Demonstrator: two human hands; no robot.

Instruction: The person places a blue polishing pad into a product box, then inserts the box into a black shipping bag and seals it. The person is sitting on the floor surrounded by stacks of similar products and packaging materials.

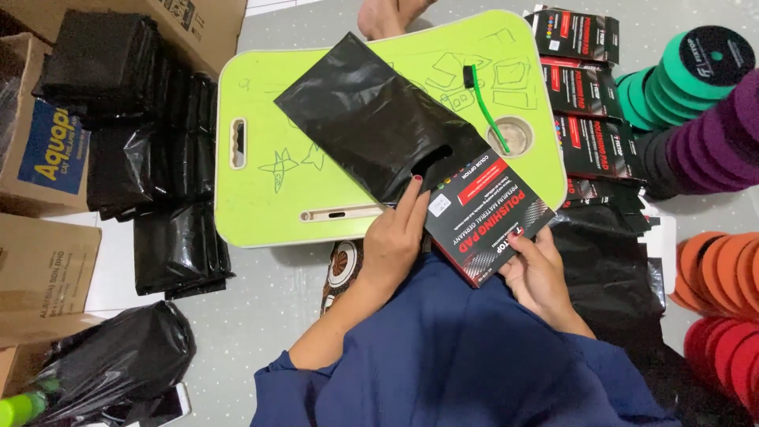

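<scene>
Lap table: a lime-green tray table (269, 142) with pen doodles sits on the grey floor, in front of the person's blue-clad lap.
Stacked bags: folded black plastic bags (158, 198) are piled left of the table, beside cardboard boxes (39, 150).
Foam pads: green, purple, orange and red round pads (711, 119) line the right edge.
Black bag: a black plastic bag (371, 119) lies slantwise across the table, mouth towards the person.
Box: a flat black-and-red box (486, 217) sits partly inside the bag's mouth.
Left hand: the left hand (393, 237) has its fingers curled, pinching the bag's open edge.
Right hand: the right hand (538, 269) grips the box's near corner.
Brush: a green-handled brush (484, 107) lies on the table.
</scene>
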